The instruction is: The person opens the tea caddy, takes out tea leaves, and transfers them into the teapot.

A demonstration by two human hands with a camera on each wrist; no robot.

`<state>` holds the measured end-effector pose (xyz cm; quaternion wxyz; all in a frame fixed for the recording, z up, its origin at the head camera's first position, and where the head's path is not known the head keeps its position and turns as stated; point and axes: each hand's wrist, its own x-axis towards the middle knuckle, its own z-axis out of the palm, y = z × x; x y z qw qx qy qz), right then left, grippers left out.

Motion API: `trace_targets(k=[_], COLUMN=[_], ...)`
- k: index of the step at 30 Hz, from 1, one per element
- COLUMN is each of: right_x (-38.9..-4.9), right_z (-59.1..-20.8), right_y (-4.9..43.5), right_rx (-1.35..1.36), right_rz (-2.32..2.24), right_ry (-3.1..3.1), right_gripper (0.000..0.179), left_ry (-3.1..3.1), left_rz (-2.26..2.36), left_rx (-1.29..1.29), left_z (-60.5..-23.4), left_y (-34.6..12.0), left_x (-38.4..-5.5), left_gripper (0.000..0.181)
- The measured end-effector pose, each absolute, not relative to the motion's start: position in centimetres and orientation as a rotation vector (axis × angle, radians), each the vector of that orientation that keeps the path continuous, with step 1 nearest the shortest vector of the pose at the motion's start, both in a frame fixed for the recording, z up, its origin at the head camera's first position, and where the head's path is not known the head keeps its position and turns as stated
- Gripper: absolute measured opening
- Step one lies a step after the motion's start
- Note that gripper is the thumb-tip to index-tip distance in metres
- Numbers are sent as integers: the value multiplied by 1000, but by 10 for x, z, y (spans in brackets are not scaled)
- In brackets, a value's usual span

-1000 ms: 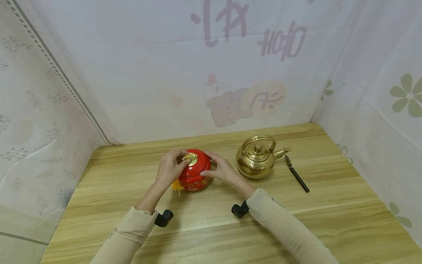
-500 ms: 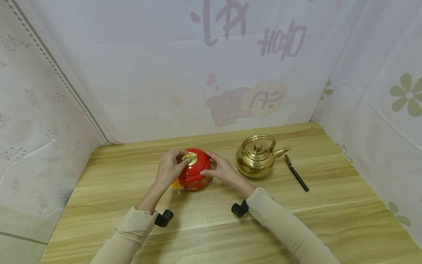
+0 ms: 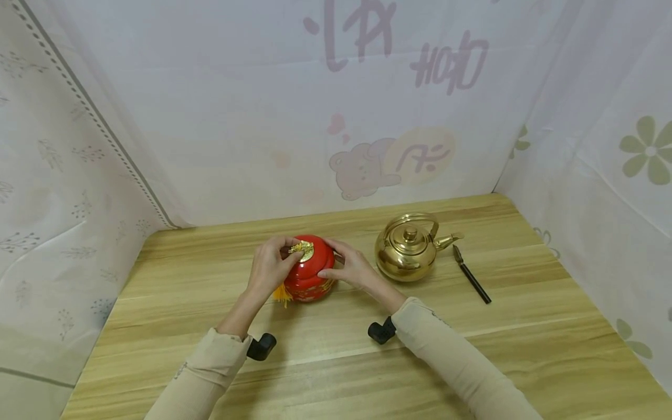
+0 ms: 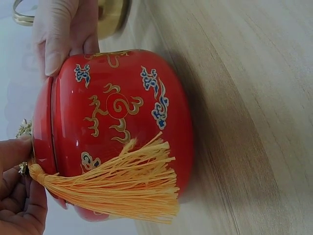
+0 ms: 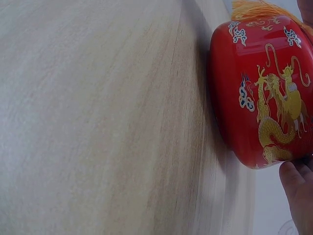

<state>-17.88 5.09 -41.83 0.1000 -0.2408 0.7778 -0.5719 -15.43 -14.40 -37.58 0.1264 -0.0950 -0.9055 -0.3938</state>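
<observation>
A red lidded jar [image 3: 310, 290] stands upright on the table, printed with golden dragon and blue cloud figures. Its red lid [image 4: 43, 132] sits on top, with a thin seam below it. The left hand [image 3: 270, 265] pinches the gold ornamental knob [image 3: 305, 251] of the lid between thumb and fingers. From the knob a yellow tassel [image 4: 117, 183] hangs down the jar's side. The right hand [image 3: 358, 269] grips the jar from the right near the lid's edge, thumb in front and fingers behind; those fingers are partly hidden.
A shiny gold kettle [image 3: 405, 262] with an arched handle stands right of the jar, its spout pointing right. Beside it lies a slim black-handled tool [image 3: 473, 281] with a pointed head. Printed cloth walls [image 3: 236, 146] border the wooden table [image 3: 336, 373] at back and sides.
Both hands keep the same hold on the jar and knob. The whole head view has shifted very slightly; nothing else visibly differs.
</observation>
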Motion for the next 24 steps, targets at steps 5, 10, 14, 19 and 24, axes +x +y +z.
trace_targets(k=[5, 10, 14, 19, 24], right_x=[-189, -192, -191, -185, -173], right_z=[-438, -440, -438, -438, -433], right_y=[51, 53, 55, 61, 79], right_rx=[-696, -684, -660, -670, -691], right_rz=[-1701, -1679, -1636, -1596, -1630], right_ry=[2308, 2330, 2353, 2382, 2412], right_gripper=[75, 76, 78, 78, 76], left_ry=[-2628, -2622, -2625, -2639, -2612], left_rz=[-1145, -1156, -1170, -1188, -1221], left_rx=[-275, -270, -260, -289, -340], left_z=[-377, -378, -380, -384, -384], left_y=[-143, -142, -142, -145, -156], left_x=[-154, -156, -157, -157, -152], left_gripper=[17, 17, 18, 26, 47])
